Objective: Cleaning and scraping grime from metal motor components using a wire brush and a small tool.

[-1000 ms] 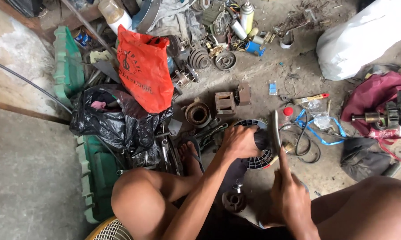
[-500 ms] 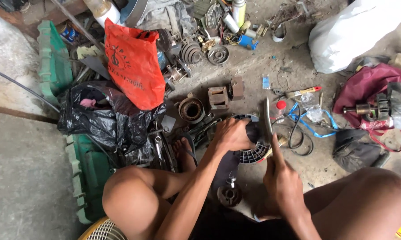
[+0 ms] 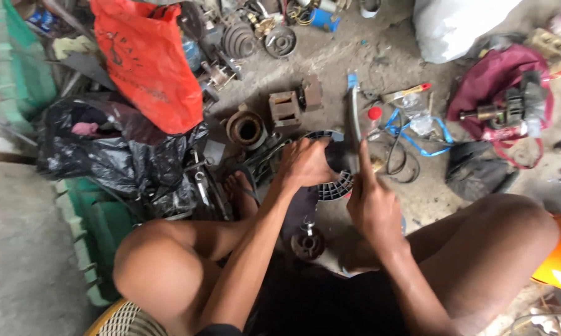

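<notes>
My left hand [image 3: 306,163] grips the rim of a round black slotted part [image 3: 336,186] that sits on the concrete floor between my knees. My right hand [image 3: 372,205] is closed around the handle of a long flat metal tool [image 3: 354,115], index finger stretched along it. The tool stands upright, its lower end against the black part. A small dark round metal piece [image 3: 308,244] lies just below the black part, near my left forearm.
An orange plastic bag [image 3: 148,62], black bags [image 3: 115,155] and green crates [image 3: 84,218] crowd the left. Rusty metal parts [image 3: 248,127] lie ahead. A blue cable [image 3: 417,134], a maroon bag with a motor [image 3: 504,106] and a white sack [image 3: 454,25] are to the right.
The view has shifted and moved closer. My right hand has lifted the tool into a more upright stance against the black part; my left hand keeps its grip on the rim.
</notes>
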